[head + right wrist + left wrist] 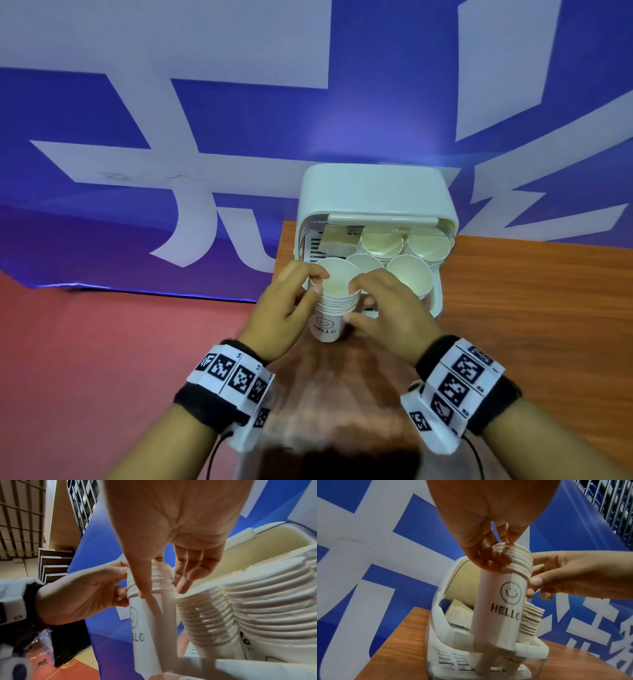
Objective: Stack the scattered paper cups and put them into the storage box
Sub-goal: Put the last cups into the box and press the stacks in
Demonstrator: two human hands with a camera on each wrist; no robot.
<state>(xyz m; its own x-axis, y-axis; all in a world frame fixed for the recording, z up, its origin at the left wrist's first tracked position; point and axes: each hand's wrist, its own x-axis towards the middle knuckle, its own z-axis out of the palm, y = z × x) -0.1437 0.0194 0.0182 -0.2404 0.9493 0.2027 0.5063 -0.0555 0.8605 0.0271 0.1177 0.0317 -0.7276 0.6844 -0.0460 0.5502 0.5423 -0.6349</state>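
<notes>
A stack of several white paper cups (334, 305), the outermost printed with a smiley and "HELLO" (505, 608), is held upright at the near left corner of the white storage box (373, 188). My left hand (320, 282) pinches the stack's rims from the left, thumb and fingers curled at the top (488, 557). From the right, my right hand (352, 301) grips the same rims, thumb in front (142, 582). Inside the open box (447, 632) stand several other cup stacks (257, 601). The held stack's base overlaps the box's front rim in the wrist views.
The box sits at the far left end of a wooden table (531, 308), close to its left edge. A blue and white banner (239, 137) hangs right behind. Red floor (102, 359) lies to the left below the table.
</notes>
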